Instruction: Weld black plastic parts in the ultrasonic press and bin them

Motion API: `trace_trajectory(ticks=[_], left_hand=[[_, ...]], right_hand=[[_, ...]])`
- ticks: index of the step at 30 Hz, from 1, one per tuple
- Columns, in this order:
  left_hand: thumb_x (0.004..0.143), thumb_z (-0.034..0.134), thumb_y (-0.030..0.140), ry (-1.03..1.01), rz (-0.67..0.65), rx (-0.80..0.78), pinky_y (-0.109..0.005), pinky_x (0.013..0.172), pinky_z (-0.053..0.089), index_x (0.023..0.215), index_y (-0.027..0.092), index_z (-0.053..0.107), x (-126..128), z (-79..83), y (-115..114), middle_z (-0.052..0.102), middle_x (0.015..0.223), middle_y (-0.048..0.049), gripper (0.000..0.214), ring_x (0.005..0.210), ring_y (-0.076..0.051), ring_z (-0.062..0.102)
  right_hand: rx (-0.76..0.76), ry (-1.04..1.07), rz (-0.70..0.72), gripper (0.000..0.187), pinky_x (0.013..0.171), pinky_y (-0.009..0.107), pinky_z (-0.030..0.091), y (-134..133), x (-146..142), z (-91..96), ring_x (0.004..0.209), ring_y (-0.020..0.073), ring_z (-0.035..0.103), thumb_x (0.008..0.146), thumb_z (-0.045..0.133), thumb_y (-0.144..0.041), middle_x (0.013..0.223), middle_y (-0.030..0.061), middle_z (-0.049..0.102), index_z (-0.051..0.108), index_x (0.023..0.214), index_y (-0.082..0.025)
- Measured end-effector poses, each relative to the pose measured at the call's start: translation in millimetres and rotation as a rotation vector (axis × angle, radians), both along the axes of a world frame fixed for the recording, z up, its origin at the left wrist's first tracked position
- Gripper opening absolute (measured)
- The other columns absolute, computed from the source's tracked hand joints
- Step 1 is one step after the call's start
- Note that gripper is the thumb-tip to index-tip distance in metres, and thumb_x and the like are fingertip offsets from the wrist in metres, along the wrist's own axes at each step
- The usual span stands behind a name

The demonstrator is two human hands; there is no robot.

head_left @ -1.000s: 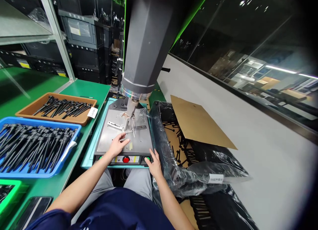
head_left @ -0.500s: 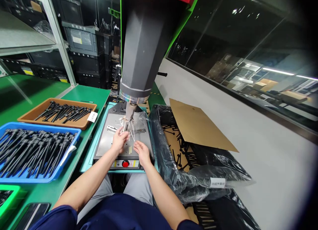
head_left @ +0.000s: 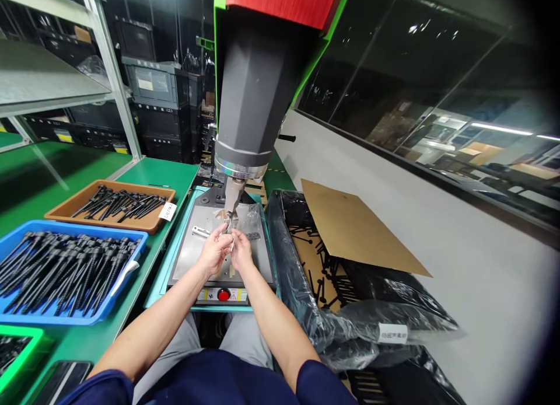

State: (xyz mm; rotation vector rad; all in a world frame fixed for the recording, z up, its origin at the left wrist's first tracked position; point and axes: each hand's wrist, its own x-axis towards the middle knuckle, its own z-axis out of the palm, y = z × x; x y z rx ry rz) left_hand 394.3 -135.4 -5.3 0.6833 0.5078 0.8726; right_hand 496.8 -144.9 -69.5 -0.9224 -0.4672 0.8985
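Under the narrow metal tip (head_left: pixel 234 195) of a big dark press head (head_left: pixel 247 101), my two hands work close together over a steel base plate (head_left: pixel 186 262). My left hand (head_left: pixel 213 252) is closed, its fingertips pinched just in front of the small fixture (head_left: pixel 230 215) below the tip. Almost touching it, my right hand (head_left: pixel 241 252) pinches too, and a thin pale strand shows by its fingers. What lies between the fingertips is too small and covered to name. A red button (head_left: pixel 223 294) sits on the base's front.
On the left, a blue tray (head_left: pixel 142 244) and a brown tray (head_left: pixel 52 212) hold many black ribbed rods. To the right stands a plastic-lined box (head_left: pixel 289 265) with black rods inside, cardboard (head_left: pixel 363 227) leaning over it. A green tray (head_left: pixel 32 341) and a phone-like dark slab (head_left: pixel 65 381) lie lower left.
My right hand has moved left and up, from lying apart to meeting my left hand, and its fingers have closed. The loose white strands are now mostly hidden. The view has shifted slightly.
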Motion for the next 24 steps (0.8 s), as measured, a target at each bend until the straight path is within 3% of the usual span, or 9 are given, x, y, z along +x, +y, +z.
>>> trace_trajectory(ticks=[3,5,7,9,14,18,22,24], left_hand=[[0.06,0.085,0.02,0.045,0.018,0.046,-0.017,0.05,0.046,0.138,0.016,0.044,0.2,5.3,1.3,0.066,0.073,0.0019,0.088,0.053,-0.007,0.058],[0.059,0.085,0.02,0.055,0.019,0.061,-0.017,0.05,0.046,0.143,0.018,0.039,0.5,7.9,3.1,0.065,0.072,0.0023,0.096,0.052,-0.007,0.057],[0.059,0.085,0.019,0.054,0.016,0.066,-0.018,0.05,0.046,0.147,0.019,0.034,0.8,9.4,5.6,0.066,0.071,0.0022,0.102,0.053,-0.008,0.057],[0.06,0.084,0.018,0.06,0.007,0.069,-0.018,0.05,0.045,0.149,0.02,0.031,0.9,10.0,8.4,0.066,0.071,0.0014,0.104,0.053,-0.009,0.058],[0.062,0.082,0.015,0.072,0.021,0.072,-0.019,0.051,0.046,0.15,0.02,0.028,-1.1,10.5,15.3,0.066,0.071,0.0007,0.104,0.056,-0.01,0.06],[0.064,0.078,0.013,0.055,0.062,0.047,-0.018,0.051,0.047,0.149,0.022,0.03,-3.9,11.8,19.6,0.066,0.073,0.001,0.098,0.055,-0.009,0.06],[0.064,0.077,0.012,0.031,0.074,0.013,-0.019,0.052,0.048,0.149,0.02,0.027,-5.8,7.2,19.8,0.066,0.073,0.0007,0.098,0.054,-0.009,0.06],[0.064,0.077,0.012,0.041,0.075,0.005,-0.019,0.052,0.047,0.148,0.019,0.028,-5.9,1.3,17.9,0.066,0.072,0.001,0.098,0.054,-0.009,0.06]], right_hand=[[-0.073,-0.405,-0.234,0.04,0.077,0.032,0.053,9.8,15.1,17.3,0.079,0.0172,0.061,0.075,0.068,-0.043,0.093,0.0043,0.067,0.065,0.108,-0.019],[-0.132,-0.647,-0.315,0.044,0.091,0.037,0.049,18.0,25.4,28.1,0.1,0.022,0.059,0.075,0.067,-0.043,0.108,0.0085,0.064,0.066,0.112,-0.019],[-0.148,-0.809,-0.304,0.044,0.103,0.039,0.043,27.7,33.1,36.6,0.116,0.0247,0.053,0.073,0.069,-0.039,0.119,0.0105,0.06,0.067,0.112,-0.02],[-0.149,-0.889,-0.237,0.039,0.107,0.039,0.038,37.7,37.5,43.2,0.119,0.0249,0.052,0.071,0.071,-0.035,0.119,0.0101,0.061,0.069,0.108,-0.02],[-0.208,-0.961,-0.168,0.022,0.105,0.041,0.04,53.2,40.6,56.4,0.113,0.0254,0.057,0.074,0.066,-0.028,0.109,0.009,0.066,0.071,0.094,-0.019],[-0.179,-0.952,-0.181,0.023,0.104,0.041,0.04,49.7,38.8,61.0,0.115,0.0238,0.055,0.079,0.06,-0.031,0.114,0.0087,0.065,0.067,0.097,-0.019],[-0.151,-0.806,-0.193,0.022,0.101,0.039,0.042,35.1,33.3,54.0,0.115,0.0237,0.055,0.077,0.064,-0.034,0.118,0.0098,0.063,0.066,0.092,-0.018],[-0.133,-0.621,-0.175,0.024,0.094,0.035,0.046,25.2,30.7,47.0,0.107,0.0222,0.059,0.072,0.07,-0.034,0.11,0.0079,0.066,0.065,0.089,-0.018]])
